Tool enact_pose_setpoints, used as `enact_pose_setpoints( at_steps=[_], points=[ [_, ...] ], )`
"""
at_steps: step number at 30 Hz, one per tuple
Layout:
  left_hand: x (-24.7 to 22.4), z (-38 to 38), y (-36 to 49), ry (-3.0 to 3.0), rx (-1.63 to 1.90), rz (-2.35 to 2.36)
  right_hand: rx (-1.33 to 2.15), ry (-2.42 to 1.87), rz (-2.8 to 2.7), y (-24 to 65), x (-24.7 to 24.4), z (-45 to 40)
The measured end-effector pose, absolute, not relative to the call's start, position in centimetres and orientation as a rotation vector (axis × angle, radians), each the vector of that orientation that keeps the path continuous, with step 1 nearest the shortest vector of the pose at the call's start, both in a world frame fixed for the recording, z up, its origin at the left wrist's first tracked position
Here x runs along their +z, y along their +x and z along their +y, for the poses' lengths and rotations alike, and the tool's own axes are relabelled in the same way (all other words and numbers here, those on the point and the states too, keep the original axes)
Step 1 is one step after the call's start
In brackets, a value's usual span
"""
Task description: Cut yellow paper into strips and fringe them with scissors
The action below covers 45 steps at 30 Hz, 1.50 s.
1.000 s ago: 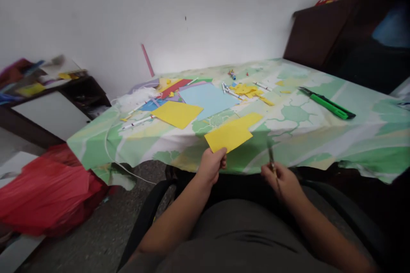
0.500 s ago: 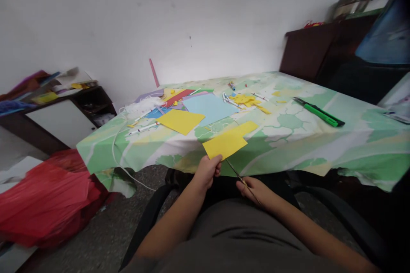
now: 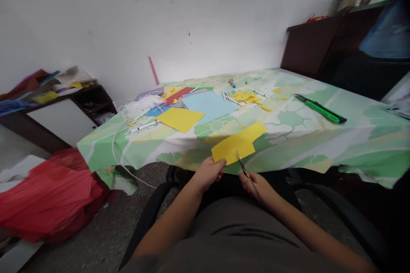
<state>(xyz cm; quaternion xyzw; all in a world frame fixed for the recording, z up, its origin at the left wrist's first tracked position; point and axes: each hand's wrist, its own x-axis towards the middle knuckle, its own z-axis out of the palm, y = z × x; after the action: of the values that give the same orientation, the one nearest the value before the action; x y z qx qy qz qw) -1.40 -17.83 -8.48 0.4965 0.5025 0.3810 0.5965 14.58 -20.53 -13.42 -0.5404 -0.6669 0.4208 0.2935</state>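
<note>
My left hand (image 3: 211, 172) pinches the near left corner of a yellow sheet of paper (image 3: 232, 144), thumb on top. The sheet is held out in front of the table's near edge and has a stepped outline at its right end. In my right hand (image 3: 254, 185) is a pair of scissors (image 3: 242, 166), fingers closed round the handles. Its blades point up and away, and their tips overlap the sheet's near edge. Whether the blades are parted is too small to tell. A second yellow sheet (image 3: 182, 119) lies on the table to the left.
On the patterned tablecloth (image 3: 290, 117) lie a light blue sheet (image 3: 206, 106), yellow paper scraps (image 3: 248, 98), several markers, white string (image 3: 144, 104) and a green utility knife (image 3: 323, 110). A red plastic bag (image 3: 54, 196) sits on the floor at left; a dark cabinet (image 3: 315, 45) stands at right.
The held yellow paper has shifted right and tilted, with my left hand moving slightly right. The scissors have gone from beneath the paper's edge to overlapping its face.
</note>
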Motion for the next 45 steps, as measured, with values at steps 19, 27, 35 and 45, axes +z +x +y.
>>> enact_pose_setpoints(
  at_steps=[19, 27, 35, 45],
  points=[
    [-9.6, -18.3, -0.8, 1.101, 0.842, 1.08, 1.117, -1.22, -1.928, 14.1, -13.5, -20.8],
    [-9.5, -18.6, -0.2, 1.039, 0.892, 1.076, 1.082, -1.232, -1.929, 14.2, -13.6, -20.8],
    [-9.6, -18.8, 0.2, 1.019, 0.94, 1.102, 1.043, -1.226, -1.966, 14.3, -13.7, -20.6],
    [-9.2, -18.9, 0.4, 0.938, 0.985, 1.088, 1.049, -1.1, -2.003, 14.6, -13.5, -20.5]
  ],
)
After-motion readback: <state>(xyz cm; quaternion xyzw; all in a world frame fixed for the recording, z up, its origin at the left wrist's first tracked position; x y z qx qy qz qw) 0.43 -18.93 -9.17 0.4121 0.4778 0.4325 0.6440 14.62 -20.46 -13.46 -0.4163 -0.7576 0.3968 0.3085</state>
